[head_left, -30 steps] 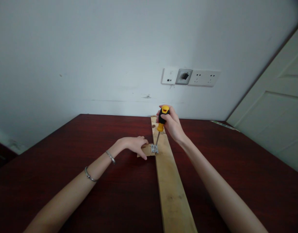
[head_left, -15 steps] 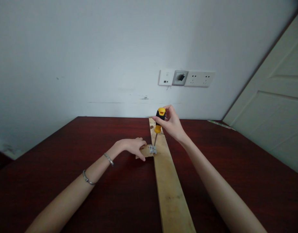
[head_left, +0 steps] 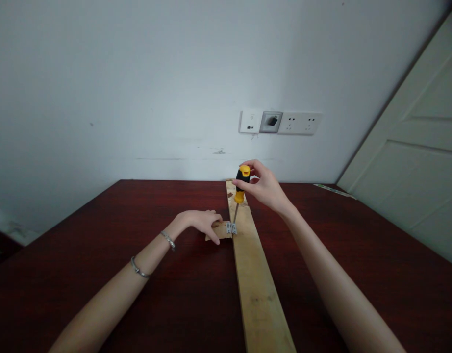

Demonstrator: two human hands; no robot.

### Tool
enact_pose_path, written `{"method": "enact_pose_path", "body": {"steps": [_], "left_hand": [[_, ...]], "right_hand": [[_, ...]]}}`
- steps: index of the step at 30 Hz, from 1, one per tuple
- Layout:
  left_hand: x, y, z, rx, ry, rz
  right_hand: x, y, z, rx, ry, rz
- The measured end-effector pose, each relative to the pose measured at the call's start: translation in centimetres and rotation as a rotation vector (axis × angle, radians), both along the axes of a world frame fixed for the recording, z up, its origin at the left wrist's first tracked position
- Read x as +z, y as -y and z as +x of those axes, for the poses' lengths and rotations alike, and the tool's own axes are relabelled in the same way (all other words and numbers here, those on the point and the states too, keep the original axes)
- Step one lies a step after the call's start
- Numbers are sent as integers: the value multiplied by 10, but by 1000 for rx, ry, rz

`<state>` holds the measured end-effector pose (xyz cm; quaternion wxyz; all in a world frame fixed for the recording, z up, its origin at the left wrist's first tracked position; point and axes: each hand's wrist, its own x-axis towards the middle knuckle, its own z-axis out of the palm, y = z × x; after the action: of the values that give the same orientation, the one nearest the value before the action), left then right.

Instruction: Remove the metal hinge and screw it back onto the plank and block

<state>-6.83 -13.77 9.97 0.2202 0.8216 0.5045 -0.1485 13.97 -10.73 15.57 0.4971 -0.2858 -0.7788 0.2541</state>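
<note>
My right hand (head_left: 267, 185) grips a screwdriver (head_left: 240, 197) by its black and yellow handle. The shaft points down, and its tip meets a small silver hinge (head_left: 234, 228). One leaf of this hinge lies on a long pale wooden board (head_left: 258, 282), the other on a short wooden piece (head_left: 222, 232) at the board's left side. My left hand (head_left: 201, 223) is closed around that short piece, thumb on the near side and fingers over the far side. Whether a screw sits under the tip is too small to tell.
A dark red wooden tabletop (head_left: 174, 304) carries the board, whose far end reaches the white wall (head_left: 138, 88). Sockets and a switch plate (head_left: 297, 123) are on the wall. A panelled door (head_left: 424, 152) stands at right, near a thin strip (head_left: 334, 190) on the table.
The right fingers have shifted slightly around the screwdriver handle. The left hand keeps its place on the short wooden piece. The whole view has tilted a little.
</note>
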Motion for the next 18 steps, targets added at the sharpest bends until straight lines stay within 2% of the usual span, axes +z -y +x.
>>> {"method": "enact_pose_path", "body": {"steps": [8,18], "left_hand": [[6,-7,8,-17,-99,-21],[-1,-7,15,-22,-160,33]], "right_hand": [[0,-2,1,13,5,-21],[7,0,7,47,66,-60]]}}
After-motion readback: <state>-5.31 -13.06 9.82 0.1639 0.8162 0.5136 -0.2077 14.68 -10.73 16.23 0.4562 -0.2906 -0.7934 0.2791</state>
